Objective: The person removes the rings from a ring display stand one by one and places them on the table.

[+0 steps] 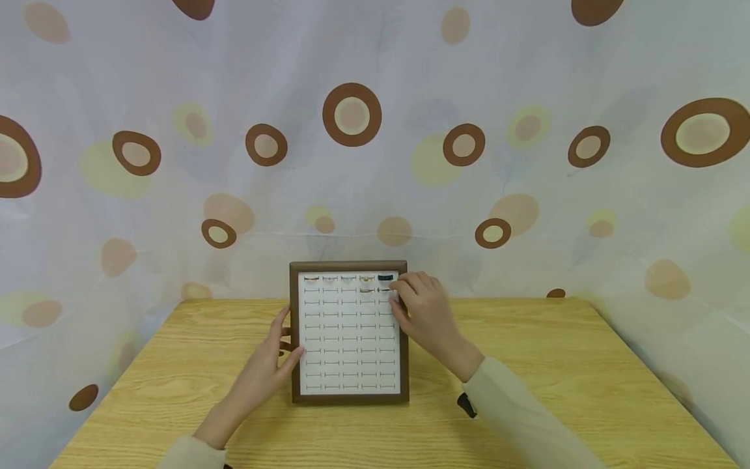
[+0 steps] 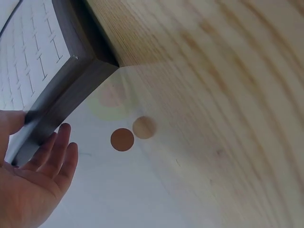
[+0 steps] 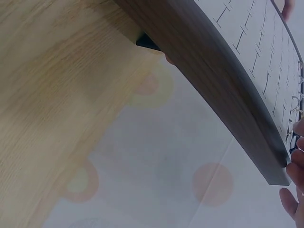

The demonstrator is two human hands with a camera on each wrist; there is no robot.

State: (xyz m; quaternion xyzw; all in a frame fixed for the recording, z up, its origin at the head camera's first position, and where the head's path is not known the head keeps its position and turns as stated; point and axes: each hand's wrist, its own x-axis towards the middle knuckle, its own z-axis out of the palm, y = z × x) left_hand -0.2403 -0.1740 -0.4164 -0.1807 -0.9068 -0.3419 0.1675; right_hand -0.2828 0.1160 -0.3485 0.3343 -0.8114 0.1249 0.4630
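Note:
A brown-framed ring display board with rows of slots in its white face stands tilted on the table. My left hand grips its left edge, thumb on the front and fingers behind; the left wrist view shows this grip on the frame. Along the top row sit several rings, among them a wide dark ring at the right end. A gold ring lies in the second row. Beside it is a thin ring, with the fingertips of my right hand at its right. Whether they pinch it, I cannot tell.
The board stands on a wood-grain table. Behind the table hangs a pale curtain with brown and yellow circles. A small dark part shows behind the board in the right wrist view.

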